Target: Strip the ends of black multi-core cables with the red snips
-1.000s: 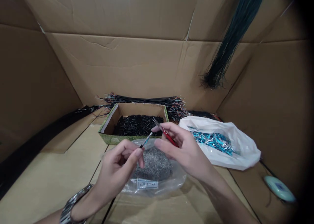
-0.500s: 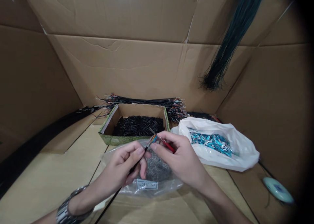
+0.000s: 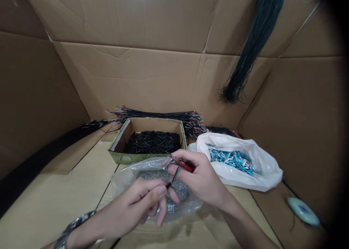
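My left hand (image 3: 148, 200) pinches a black cable (image 3: 169, 185) near its stripped end. Thin coloured wires (image 3: 176, 174), orange, red and blue among them, fan out from that end toward my right thumb. My right hand (image 3: 195, 171) is closed around a small red-handled tool (image 3: 187, 165) with slim metal tips; its exact kind is hard to make out. By the right fingertips is a shiny silvery strip (image 3: 167, 162), blurred. Under both hands lies a clear plastic bag (image 3: 122, 176) holding a tangle of fine grey metallic bits (image 3: 155, 175).
A green-sided box (image 3: 131, 158) holds short black pieces. Behind it lie bundled black cables (image 3: 158, 115). A white bag (image 3: 268, 169) contains blue and silver foil scraps. Dark green strands (image 3: 253, 52) hang at the right. A pale green round object (image 3: 303, 211) is at lower right. Cardboard walls surround the table.
My left hand has moved lower and slightly right with the cable. A silvery strip now shows at my right fingertips, apart from the coloured wires. The view has tilted up slightly.
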Tool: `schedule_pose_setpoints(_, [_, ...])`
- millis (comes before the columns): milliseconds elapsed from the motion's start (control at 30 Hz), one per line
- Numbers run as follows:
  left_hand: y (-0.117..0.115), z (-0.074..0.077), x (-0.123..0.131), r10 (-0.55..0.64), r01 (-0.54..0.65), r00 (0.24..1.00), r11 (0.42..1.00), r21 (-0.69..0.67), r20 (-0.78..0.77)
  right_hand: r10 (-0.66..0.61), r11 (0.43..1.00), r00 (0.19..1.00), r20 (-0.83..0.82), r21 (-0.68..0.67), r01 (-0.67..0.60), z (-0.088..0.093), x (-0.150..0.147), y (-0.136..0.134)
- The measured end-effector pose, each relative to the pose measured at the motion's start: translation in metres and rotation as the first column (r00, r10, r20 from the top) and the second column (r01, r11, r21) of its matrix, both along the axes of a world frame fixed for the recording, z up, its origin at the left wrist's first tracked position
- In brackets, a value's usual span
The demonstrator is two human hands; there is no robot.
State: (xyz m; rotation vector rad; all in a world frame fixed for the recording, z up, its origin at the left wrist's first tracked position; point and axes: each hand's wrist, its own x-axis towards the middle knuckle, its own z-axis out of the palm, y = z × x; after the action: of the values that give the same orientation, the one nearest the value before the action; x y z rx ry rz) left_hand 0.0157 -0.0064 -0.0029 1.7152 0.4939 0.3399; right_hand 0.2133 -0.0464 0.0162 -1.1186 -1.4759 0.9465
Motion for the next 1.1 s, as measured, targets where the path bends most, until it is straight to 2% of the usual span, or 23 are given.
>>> schedule_pose_setpoints(67, [0.000,0.000,0.000,-0.036,0.035,0.999,0.998,-0.060,-0.020,-0.079,0.996,0.994,0.081,0.051,0.075,0.004,0.007,0.001])
schedule_pose_setpoints(133, [0.004,-0.002,0.000,-0.009,0.009,1.000,0.998,-0.055,0.008,-0.236,0.969,0.939,0.250,0.138,0.207,0.008,0.024,0.002])
schedule_pose_setpoints(233, [0.013,-0.004,0.000,0.041,-0.040,0.999,0.999,-0.034,0.028,-0.478,0.878,0.722,0.501,0.252,0.406,0.009,0.069,0.002])
schedule_pose_setpoints(367, [0.022,-0.001,-0.002,0.058,-0.058,0.998,0.998,-0.019,0.018,-0.593,0.760,0.508,0.625,0.225,0.610,-0.011,0.144,-0.007])
schedule_pose_setpoints(467, [0.020,0.002,-0.002,0.049,-0.048,0.999,0.999,-0.009,0.016,-0.606,0.680,0.425,0.672,0.161,0.715,-0.037,0.179,-0.021])
schedule_pose_setpoints(533, [0.016,0.002,0.001,0.033,-0.033,0.999,0.999,-0.021,0.025,-0.614,0.665,0.435,0.658,0.135,0.734,-0.050,0.184,-0.029])
schedule_pose_setpoints(633, [0.010,0.004,0.008,0.016,-0.012,0.998,0.999,-0.049,0.067,-0.632,0.709,0.531,0.564,0.144,0.691,-0.053,0.162,-0.037])
schedule_pose_setpoints(700, [0.005,0.008,0.014,0.022,-0.017,0.996,0.999,-0.051,0.088,-0.622,0.759,0.624,0.474,0.167,0.629,-0.043,0.131,-0.043])
schedule_pose_setpoints(833, [-0.008,0.022,0.022,0.027,-0.021,0.992,0.999,-0.047,0.119,-0.538,0.843,0.774,0.333,0.218,0.492,-0.005,0.060,-0.055])
schedule_pose_setpoints(867, [-0.012,0.026,0.022,0.023,-0.017,0.992,0.999,-0.049,0.128,-0.492,0.868,0.821,0.288,0.227,0.441,0.004,0.046,-0.057])
schedule_pose_setpoints(900, [-0.016,0.030,0.022,0.016,-0.008,0.991,0.998,-0.061,0.135,-0.401,0.907,0.893,0.203,0.228,0.355,0.013,0.034,-0.059])
schedule_pose_setpoints(967, [-0.025,0.037,0.018,-0.011,0.028,0.990,0.992,-0.120,0.141,-0.206,0.955,0.977,0.047,0.226,0.191,0.027,0.019,-0.061])
schedule_pose_setpoints(1033, [-0.033,0.041,0.014,-0.047,0.079,0.987,0.976,-0.205,0.157,-0.010,0.975,0.997,-0.074,0.221,0.026,0.037,0.013,-0.062])
schedule_pose_setpoints(1100, [-0.040,0.044,0.010,-0.076,0.127,0.978,0.957,-0.262,0.196,0.135,0.967,0.982,-0.131,0.235,-0.102,0.043,0.011,-0.062])
